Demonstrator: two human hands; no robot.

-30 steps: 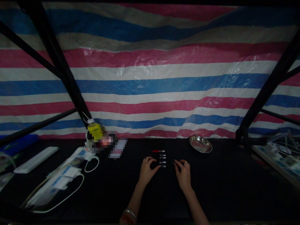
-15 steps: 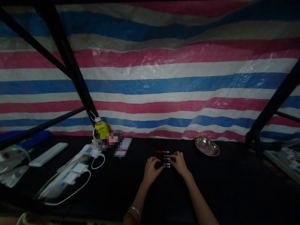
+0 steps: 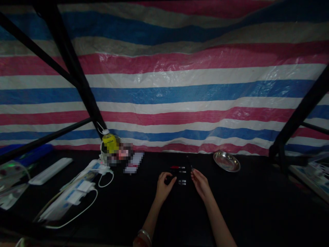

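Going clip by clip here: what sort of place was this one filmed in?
Probably a makeshift work booth, though the room beyond is hidden. A striped plastic sheet hangs behind a black table, dark frame bars stand at both sides, and white cords lie at left.

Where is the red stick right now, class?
In the head view, the red stick lies just right of centre, beyond the left hand, left of the right hand, and nearest a dark, silver-ended stick.

Bare left hand and right hand; left forearm bearing a silvery bangle beside a reddish-brown band.
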